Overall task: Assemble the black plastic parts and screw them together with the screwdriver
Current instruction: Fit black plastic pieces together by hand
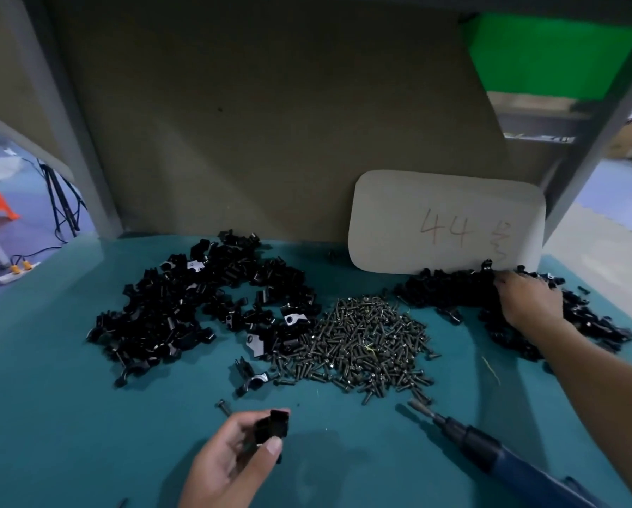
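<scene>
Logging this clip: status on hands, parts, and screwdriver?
Left hand grips a black part. Right hand reaches into the right-side parts pile; grip unclear. Screwdriver lies idle on the mat, beside the screws. Nothing blocking.

Black plastic parts (182,306) heaped left and far right (453,287), screws (366,342) piled between, blue screwdriver (490,449) lying near right

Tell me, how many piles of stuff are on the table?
3. A pile of black parts lies at the left, a screw pile in the middle, and another black pile at the right, partly hidden under the right hand.
</scene>
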Demonstrator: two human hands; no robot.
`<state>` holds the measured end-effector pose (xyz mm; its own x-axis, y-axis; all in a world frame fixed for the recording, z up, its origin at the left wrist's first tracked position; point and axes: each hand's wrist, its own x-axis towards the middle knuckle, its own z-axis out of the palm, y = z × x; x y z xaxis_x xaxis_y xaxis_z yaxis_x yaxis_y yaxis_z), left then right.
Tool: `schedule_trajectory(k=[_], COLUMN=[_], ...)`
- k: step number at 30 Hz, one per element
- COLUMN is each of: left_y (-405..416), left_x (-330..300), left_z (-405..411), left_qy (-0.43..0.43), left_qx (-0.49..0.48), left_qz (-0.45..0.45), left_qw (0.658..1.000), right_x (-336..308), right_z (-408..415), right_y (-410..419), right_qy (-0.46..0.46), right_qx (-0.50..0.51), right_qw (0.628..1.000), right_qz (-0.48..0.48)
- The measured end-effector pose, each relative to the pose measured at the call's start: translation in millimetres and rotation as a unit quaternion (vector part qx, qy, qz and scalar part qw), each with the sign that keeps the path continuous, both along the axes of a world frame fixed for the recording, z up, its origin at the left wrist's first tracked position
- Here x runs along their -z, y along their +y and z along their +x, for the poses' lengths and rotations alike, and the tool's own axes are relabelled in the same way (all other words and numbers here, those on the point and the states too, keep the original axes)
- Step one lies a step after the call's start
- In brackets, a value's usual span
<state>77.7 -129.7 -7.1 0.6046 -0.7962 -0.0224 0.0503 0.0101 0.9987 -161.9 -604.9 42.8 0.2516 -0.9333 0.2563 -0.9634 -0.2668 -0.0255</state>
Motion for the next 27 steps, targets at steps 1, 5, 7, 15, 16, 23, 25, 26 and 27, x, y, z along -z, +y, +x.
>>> schedule_trajectory(k=[1,5,7,15,16,23,25,26,27], left_y=[0,0,0,0,-1,1,2,2,2], left_x=[0,-1,-3,-6,-7,-7,-7,-6,-7], left_z=[0,-2,-2,-2,-3,-5,-5,-4,-4], left_qy=[-0.002,-0.005,-0.002,0.022,0.024,0.007,0.006,0.004,0.005], left_qx=[0.001,0.007,0.009,-0.005,-0.009,-0.007,-0.007,-0.004,-0.001], left_qz=[0.000,0.006,0.005,-0.032,-0.039,-0.050,-0.052,-0.052,-0.053], left_qw=[1.000,1.000,1.000,0.999,0.999,0.999,0.999,0.999,0.999], right_x=[1,5,7,9,9,6,13,16,15], right_z=[-1,1,3,13,8,1,-3,-5,-6], right_y=[2,6,2,-3,-3,23,35,39,41], right_qy=[-0.003,-0.041,-0.028,0.003,-0.011,-0.045,-0.067,-0.077,-0.085], right_qx=[-0.009,-0.010,-0.018,0.012,0.010,-0.038,-0.046,-0.045,-0.042], right_qw=[1.000,0.997,0.997,0.999,0.999,0.989,0.988,0.987,0.985], right_qz=[0.005,0.057,0.073,0.051,0.037,0.138,0.133,0.134,0.146])
